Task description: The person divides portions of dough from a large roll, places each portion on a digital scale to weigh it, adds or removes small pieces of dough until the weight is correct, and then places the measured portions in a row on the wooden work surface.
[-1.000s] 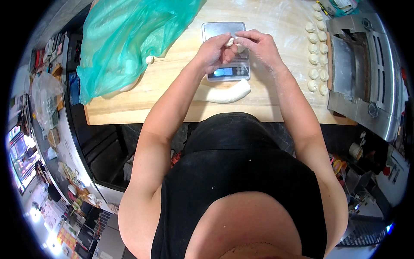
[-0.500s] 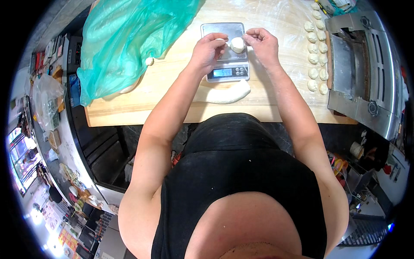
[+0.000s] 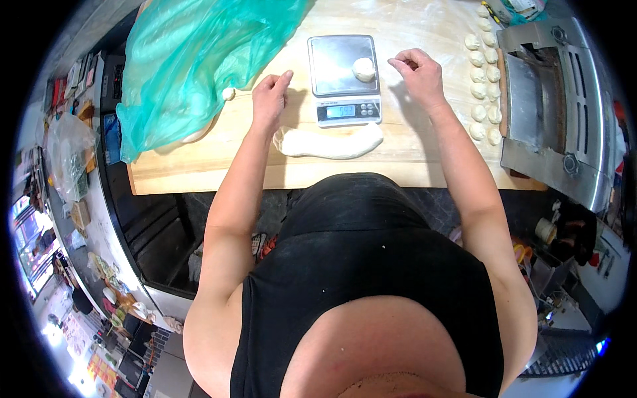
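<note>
"How were your hands?"

"Right hand (image 3: 419, 74), upper right of centre: one, raised beside the scale (image 3: 332, 63), clear of it, fingers bent, tips drawn together; whether they pinched anything, I could not tell. Left hand (image 3: 268, 101), left of centre: one, fingers curled in, thumb up; its contents, if any, were hidden from me."

"And the dough?"

"Round lump (image 3: 363, 69): one, white, on the right side of the scale's steel plate, upper centre, apart from both my hands. Dough roll (image 3: 332, 144): one, thick, just below the scale."

"Farther out?"

"Small dough ball (image 3: 228, 93): one, beside the green plastic sheet (image 3: 192, 60), upper left. Dough balls (image 3: 477, 91): two columns, upper right."
</note>
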Available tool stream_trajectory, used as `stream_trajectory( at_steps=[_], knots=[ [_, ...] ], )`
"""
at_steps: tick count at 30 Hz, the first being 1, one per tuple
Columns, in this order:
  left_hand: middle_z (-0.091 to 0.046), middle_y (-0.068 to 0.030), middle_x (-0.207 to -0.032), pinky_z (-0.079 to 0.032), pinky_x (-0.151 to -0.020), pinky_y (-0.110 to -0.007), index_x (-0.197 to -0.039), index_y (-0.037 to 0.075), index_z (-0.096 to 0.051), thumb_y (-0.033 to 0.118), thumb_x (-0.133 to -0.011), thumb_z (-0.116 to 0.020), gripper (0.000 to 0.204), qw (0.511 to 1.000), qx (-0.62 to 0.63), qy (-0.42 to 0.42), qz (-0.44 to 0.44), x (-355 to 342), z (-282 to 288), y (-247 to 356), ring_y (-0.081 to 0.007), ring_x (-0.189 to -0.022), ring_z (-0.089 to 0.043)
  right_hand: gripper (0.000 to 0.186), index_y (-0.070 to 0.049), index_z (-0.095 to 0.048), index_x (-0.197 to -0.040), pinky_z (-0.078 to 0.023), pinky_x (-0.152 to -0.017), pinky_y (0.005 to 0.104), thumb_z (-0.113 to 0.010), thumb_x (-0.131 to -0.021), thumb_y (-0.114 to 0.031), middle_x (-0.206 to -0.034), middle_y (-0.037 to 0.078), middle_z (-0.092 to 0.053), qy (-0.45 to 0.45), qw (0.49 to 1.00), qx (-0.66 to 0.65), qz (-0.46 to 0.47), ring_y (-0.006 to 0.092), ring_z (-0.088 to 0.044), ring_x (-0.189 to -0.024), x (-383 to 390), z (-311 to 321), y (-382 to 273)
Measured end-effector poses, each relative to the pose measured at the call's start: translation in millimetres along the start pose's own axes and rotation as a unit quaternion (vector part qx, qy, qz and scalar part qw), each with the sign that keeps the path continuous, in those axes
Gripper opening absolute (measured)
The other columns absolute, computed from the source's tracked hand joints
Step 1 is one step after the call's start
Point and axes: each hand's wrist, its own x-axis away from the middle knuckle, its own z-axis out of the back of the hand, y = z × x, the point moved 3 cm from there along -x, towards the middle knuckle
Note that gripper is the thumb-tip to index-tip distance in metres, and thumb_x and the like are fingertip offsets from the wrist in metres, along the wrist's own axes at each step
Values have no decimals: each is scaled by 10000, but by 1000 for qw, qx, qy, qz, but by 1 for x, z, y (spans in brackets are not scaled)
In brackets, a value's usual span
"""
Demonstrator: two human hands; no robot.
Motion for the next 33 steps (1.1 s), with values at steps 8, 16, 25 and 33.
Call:
stream_trajectory(
  at_steps=[8,16,25,33],
  knots=[
    [-386,-238,-1406,-307,-1052,-518,-1235,27,-561,333,-848,-644,500,815,-466,69,-339,47,1,-12,-402,-1297,-364,340,-29,-597,-1215,-521,-832,326,-594,-898,-154,-1025,129,-677,-69,994,-53,-73,220,-653,-917,4,-10,16],
    [-280,-163,-1519,-163,-1155,-495,-1435,28,-336,453,-908,-521,702,720,-611,-170,-283,184,23,-50,-327,-1429,-215,498,-90,-496,-1340,-415,-1035,387,-623,-863,-154,-1374,156,-473,-171,977,96,80,287,-489,-1234,-9,-33,-11],
    [-272,-197,-1515,-105,-1146,-515,-1429,35,-351,456,-881,-560,722,744,-632,3,-216,133,-17,-14,-322,-1427,-214,370,-60,-579,-1227,-456,-936,397,-623,-882,-188,-1168,175,-586,-170,971,105,132,320,-551,-1060,-38,-82,20],
    [-523,-181,-1224,-323,-1044,-495,-1221,-3,-509,331,-810,-657,550,791,-513,-159,-294,127,-64,-12,-367,-1177,-457,376,-60,-578,-1219,-502,-677,286,-660,-853,-89,-1042,80,-629,54,890,-415,-181,195,-614,-887,-102,50,125]
  ],
)
